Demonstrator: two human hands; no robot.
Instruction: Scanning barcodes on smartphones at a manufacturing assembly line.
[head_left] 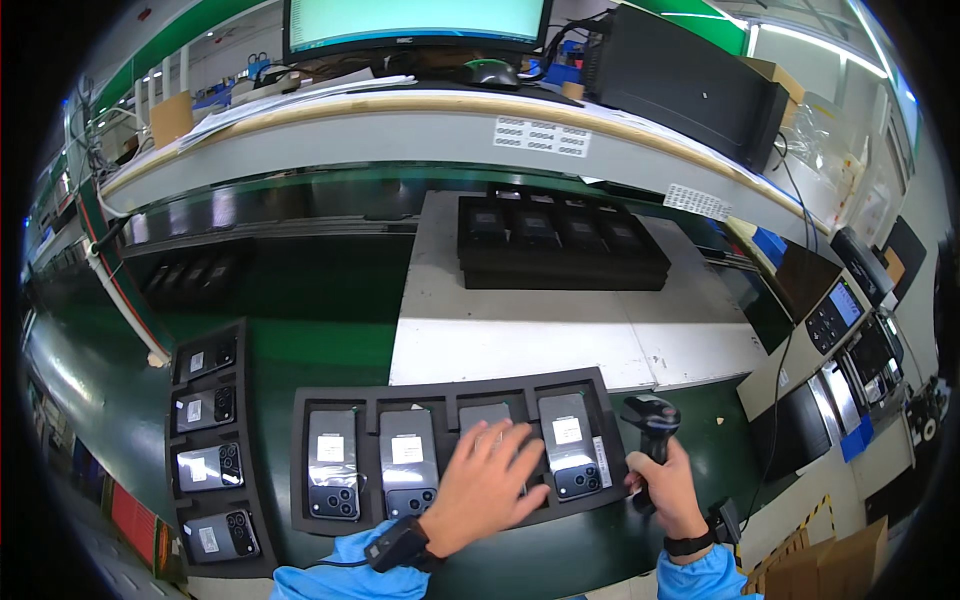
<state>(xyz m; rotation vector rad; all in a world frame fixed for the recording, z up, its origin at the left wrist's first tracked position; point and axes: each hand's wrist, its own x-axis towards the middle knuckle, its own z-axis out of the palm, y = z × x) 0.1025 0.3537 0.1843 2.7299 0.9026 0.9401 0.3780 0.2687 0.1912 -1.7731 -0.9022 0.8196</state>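
Note:
In front of me on the green table lies a black foam tray [450,384] with a row of smartphones, each with a white label on its back. My left hand [485,488], fingers spread, is over the third smartphone [486,412] and hides most of it. To its left are two more phones [333,462]; on its right is another smartphone [568,445]. Off the tray's right end, my right hand [670,490] grips the handle of a black handheld barcode scanner [652,411], its head pointing up and away from me.
A second foam tray [258,450] of phones stands at left. Stacked dark trays [560,276] rest on a pale board [480,345] farther back. At right is a label printer [815,330] with a hanging cable. A shelf [400,120] with a monitor [420,25] spans the far side.

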